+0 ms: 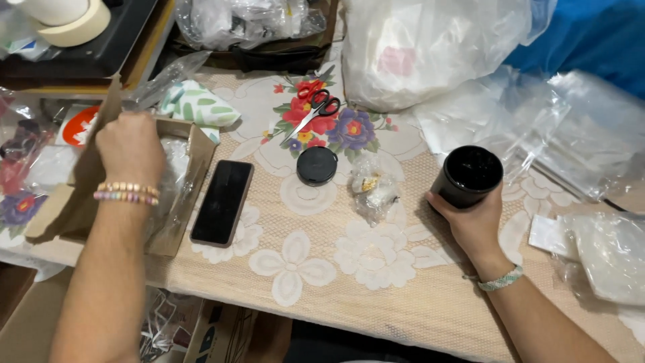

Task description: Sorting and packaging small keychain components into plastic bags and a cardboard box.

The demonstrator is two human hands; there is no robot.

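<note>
Right hand [470, 222] grips the black jar [467, 176]; left hand [129, 149] reaches into the cardboard box [195, 144], grip unclear.

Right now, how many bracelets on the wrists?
3. Two beaded bracelets stacked on the left wrist, by the cardboard box; one woven bracelet on the right wrist, whose hand holds the black jar.

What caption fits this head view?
Right hand holds open black round jar; left hand reaches into brown cardboard box.
</note>
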